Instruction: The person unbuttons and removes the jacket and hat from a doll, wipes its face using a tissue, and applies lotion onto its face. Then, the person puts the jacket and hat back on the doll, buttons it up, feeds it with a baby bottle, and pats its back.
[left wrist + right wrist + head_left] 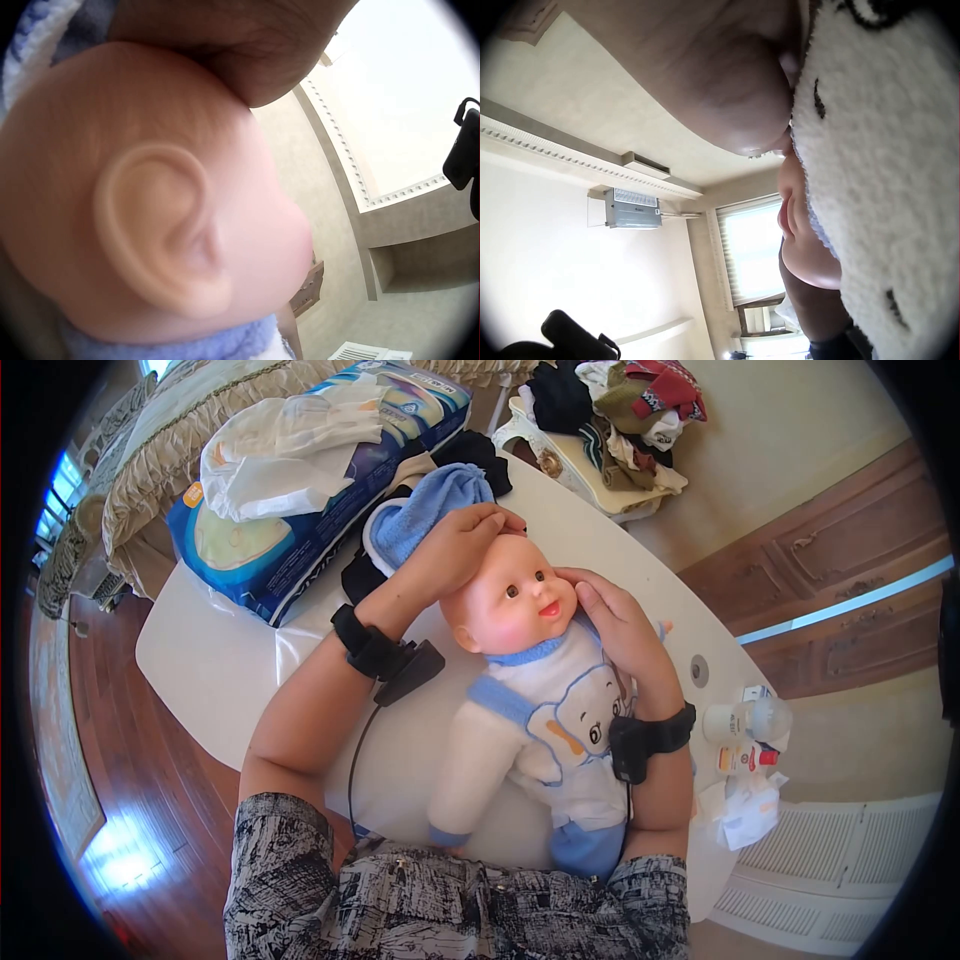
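Observation:
A baby doll (515, 595) lies face up on the white table, dressed in a fuzzy white and blue outfit (560, 730) with an animal face on the front. My left hand (462, 550) rests over the top of its bare head; the left wrist view shows the doll's ear (161, 232) close up below the palm. Against the doll's other cheek lies my right hand (622, 625), its fingers reaching toward the side of the face. Just beyond my left hand is a blue cloth piece (430, 510) with white trim, partly hidden by that hand.
A blue diaper pack (270, 550) with a white diaper (290, 455) on top stands at the table's far left. A baby bottle (735, 720) and crumpled white tissue (748, 810) sit by the right edge. Piled clothes (630, 420) lie on a small stand beyond the table.

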The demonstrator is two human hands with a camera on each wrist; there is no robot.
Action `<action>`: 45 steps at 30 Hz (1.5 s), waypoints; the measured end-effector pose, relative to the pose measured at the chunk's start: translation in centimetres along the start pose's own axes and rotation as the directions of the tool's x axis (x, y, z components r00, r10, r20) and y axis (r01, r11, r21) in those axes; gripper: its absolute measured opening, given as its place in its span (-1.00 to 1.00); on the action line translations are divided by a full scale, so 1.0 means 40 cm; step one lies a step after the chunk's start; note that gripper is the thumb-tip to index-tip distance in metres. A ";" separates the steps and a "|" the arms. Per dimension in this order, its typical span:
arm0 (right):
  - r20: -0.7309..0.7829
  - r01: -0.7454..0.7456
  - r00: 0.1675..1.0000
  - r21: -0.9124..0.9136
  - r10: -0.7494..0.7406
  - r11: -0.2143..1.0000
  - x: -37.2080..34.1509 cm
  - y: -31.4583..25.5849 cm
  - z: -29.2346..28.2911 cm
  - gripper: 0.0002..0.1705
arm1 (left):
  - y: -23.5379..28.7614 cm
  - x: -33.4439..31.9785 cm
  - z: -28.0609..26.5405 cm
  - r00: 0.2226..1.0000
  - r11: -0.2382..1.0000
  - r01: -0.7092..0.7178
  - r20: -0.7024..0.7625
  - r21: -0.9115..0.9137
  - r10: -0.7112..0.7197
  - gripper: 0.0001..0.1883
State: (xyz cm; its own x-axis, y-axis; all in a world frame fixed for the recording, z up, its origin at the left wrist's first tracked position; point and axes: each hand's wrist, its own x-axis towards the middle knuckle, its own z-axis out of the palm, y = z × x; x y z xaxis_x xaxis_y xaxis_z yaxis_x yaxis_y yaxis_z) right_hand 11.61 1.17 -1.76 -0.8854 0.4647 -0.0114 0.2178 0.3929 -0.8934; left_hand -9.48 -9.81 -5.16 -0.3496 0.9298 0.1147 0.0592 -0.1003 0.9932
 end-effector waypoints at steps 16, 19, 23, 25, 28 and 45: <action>-0.159 0.067 0.986 0.090 -0.052 0.994 0.005 0.000 0.018 -0.56 | -0.004 0.002 -0.003 1.000 1.000 -0.022 0.013 -0.009 0.022 -0.66; 0.005 0.278 0.960 -0.037 -0.278 0.960 -0.006 -0.017 0.012 -0.52 | -0.007 0.003 -0.004 0.999 0.999 -0.037 0.016 0.012 0.037 -0.66; 0.064 0.248 0.968 -0.113 -0.242 0.962 -0.024 -0.036 0.012 -0.43 | -0.012 0.003 -0.003 0.999 0.999 -0.050 0.010 0.010 0.050 -0.66; 0.076 0.131 0.990 -0.138 -0.122 0.982 -0.034 -0.029 0.003 -0.38 | -0.023 0.009 -0.004 0.998 0.998 -0.065 0.011 0.000 0.065 -0.66; 0.087 -0.088 0.991 -0.154 0.102 0.984 -0.028 -0.036 -0.008 -0.29 | -0.033 0.014 -0.003 0.997 0.997 -0.071 0.004 0.004 0.071 -0.67; 0.503 0.581 0.813 -0.687 -0.292 0.436 -0.029 -0.196 0.107 -0.15 | -0.030 0.016 -0.007 0.999 0.999 -0.052 -0.002 -0.002 0.052 -0.66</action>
State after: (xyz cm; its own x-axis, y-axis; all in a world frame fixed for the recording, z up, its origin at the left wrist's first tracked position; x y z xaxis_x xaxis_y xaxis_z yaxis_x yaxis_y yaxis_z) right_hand 9.17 -5.86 3.33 -0.9904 -0.1358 0.0254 -0.1375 0.9866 -0.0878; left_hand -10.05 -9.21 -6.28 -0.3477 0.9228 0.1658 0.0752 -0.1488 0.9860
